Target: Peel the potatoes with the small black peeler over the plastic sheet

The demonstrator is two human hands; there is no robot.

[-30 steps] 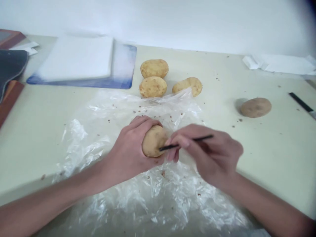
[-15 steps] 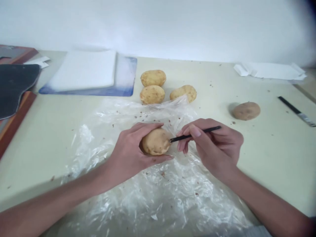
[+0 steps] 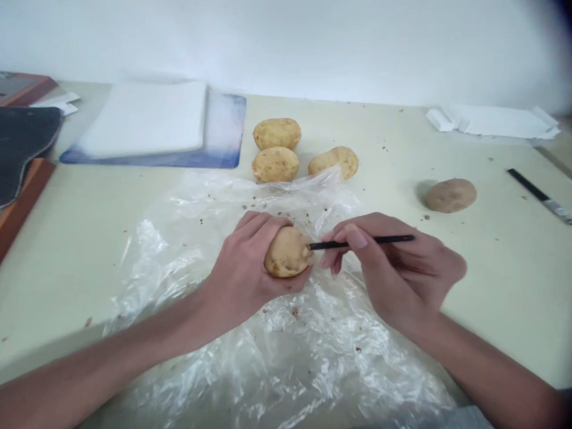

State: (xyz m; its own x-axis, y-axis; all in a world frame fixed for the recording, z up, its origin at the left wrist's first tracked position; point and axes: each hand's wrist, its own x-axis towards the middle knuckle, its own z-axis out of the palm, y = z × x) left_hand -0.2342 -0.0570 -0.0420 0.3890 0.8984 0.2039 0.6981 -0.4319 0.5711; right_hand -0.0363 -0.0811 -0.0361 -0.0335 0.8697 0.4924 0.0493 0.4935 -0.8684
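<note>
My left hand (image 3: 250,262) wraps round a potato (image 3: 288,253) from its left side, above a crumpled clear plastic sheet (image 3: 268,357). Brownish patches mark the potato's lower front. In my right hand (image 3: 393,268) a thin black stick-like tool (image 3: 370,241) is pinched between thumb and fingers. The tool lies nearly level, its left tip at the potato's right side. Whether that tip is a blade or a point is too small to tell. Small brown peel bits are scattered over the plastic.
Behind the plastic lie three yellowish potatoes (image 3: 275,164). A browner potato (image 3: 450,195) rests at the right, with a black-and-silver strip-like tool (image 3: 538,195) beyond it. White foam sheets (image 3: 147,122) cover a blue board (image 3: 226,156) at back left. Folded white paper (image 3: 496,121) lies at back right.
The potato in my left hand has turned a little and shifted slightly right. My right hand has moved right, and the black tool has swung from slanted to nearly level.
</note>
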